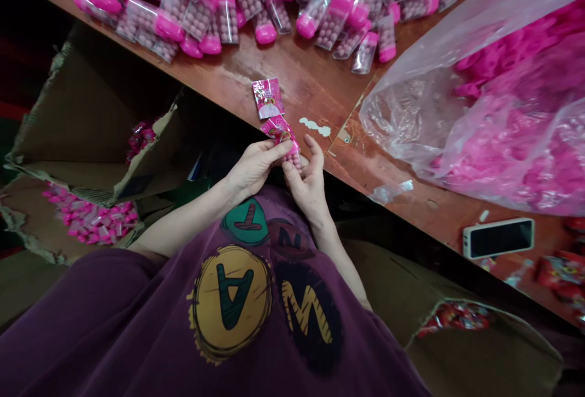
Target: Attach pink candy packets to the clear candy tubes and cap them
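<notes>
My left hand (256, 168) and my right hand (308, 182) meet at the edge of a wooden table (292, 74), both pinching a pink foil packet (281, 135). A short clear tube of beads or candy (295, 158) shows at the packet's lower end, partly hidden by my fingers. A second pink packet (268, 98) lies on the wood just beyond my hands. Farther off, a heap of clear tubes with pink caps (256, 7) covers the far table edge.
A clear plastic bag of pink caps (498, 104) sits at right, with a white-edged phone (498, 238) near the table edge. Red packets (560, 275) lie at the right. Open cardboard boxes below the table edge hold pink packets (89, 220) and red packets (452, 318).
</notes>
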The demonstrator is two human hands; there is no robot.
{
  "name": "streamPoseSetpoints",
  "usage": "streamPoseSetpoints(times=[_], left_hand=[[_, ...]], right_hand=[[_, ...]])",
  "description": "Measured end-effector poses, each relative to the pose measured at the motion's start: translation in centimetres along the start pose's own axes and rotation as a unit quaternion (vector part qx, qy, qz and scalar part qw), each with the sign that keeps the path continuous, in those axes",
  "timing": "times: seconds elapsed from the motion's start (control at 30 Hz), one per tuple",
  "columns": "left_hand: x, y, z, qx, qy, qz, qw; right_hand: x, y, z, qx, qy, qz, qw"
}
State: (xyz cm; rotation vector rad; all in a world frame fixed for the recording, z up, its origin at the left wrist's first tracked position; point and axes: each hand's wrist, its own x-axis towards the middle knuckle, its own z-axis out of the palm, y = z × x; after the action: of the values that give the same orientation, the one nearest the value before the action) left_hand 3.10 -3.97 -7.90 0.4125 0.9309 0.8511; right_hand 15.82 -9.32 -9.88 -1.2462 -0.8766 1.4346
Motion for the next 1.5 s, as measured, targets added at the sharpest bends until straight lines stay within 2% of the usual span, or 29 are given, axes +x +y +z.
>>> streamPoseSetpoints(times=[0.1, 0.23, 0.3, 0.47, 0.57, 0.7, 0.8, 0.9, 1.03, 1.2, 1.33, 1.5], left_hand=[[0.2, 0.4, -0.2, -0.017, 0.028, 0.025, 0.999], [0.3, 0.3, -0.6, -0.006, 0.03, 0.005, 1.0], [0.3, 0.0, -0.8, -0.012, 0.028, 0.0, 1.0], [-0.1, -0.2, -0.8, -0.022, 0.04, -0.021, 0.999], [-0.4, -0.4, -0.5, -0.037, 0.069, -0.01, 0.997], [-0.3, -0.6, -0.7, -0.075, 0.069, -0.013, 0.995], [0.0, -0.6, -1.3, -0.089, 0.04, -0.029, 0.995], [0.1, -0.4, -1.9, -0.095, -0.001, -0.044, 0.994], [0.0, -0.5, -2.3, -0.058, -0.02, -0.03, 0.998], [-0.1, -0.7, -2.0, -0.003, 0.036, 0.004, 0.999], [-0.1, -0.5, -1.5, -0.01, 0.057, -0.016, 0.998], [-0.2, -0.4, -1.3, -0.047, 0.046, -0.03, 0.997]], right_hand=[[-0.5, -0.6, -0.4, -0.004, -0.041, 0.029, 0.999], [-0.5, -0.8, -0.4, 0.065, -0.06, 0.056, 0.994], [-0.4, -0.4, -0.2, 0.065, -0.058, 0.06, 0.994], [-0.5, 0.9, 0.0, -0.067, 0.012, -0.028, 0.997], [-0.5, 1.0, 0.0, -0.122, 0.017, -0.05, 0.991], [-0.4, 0.5, 0.2, -0.038, -0.012, 0.013, 0.999], [-0.3, 0.2, 0.5, 0.043, -0.031, 0.065, 0.996], [-0.4, 0.2, 0.6, 0.082, -0.043, 0.067, 0.993], [-0.3, 0.4, 0.5, 0.056, -0.056, 0.06, 0.995], [-0.4, 1.3, 0.4, -0.01, -0.025, 0.032, 0.999], [-0.4, 1.9, 0.3, -0.058, -0.013, -0.004, 0.998], [-0.4, 1.5, 0.6, 0.014, -0.053, 0.045, 0.997]])
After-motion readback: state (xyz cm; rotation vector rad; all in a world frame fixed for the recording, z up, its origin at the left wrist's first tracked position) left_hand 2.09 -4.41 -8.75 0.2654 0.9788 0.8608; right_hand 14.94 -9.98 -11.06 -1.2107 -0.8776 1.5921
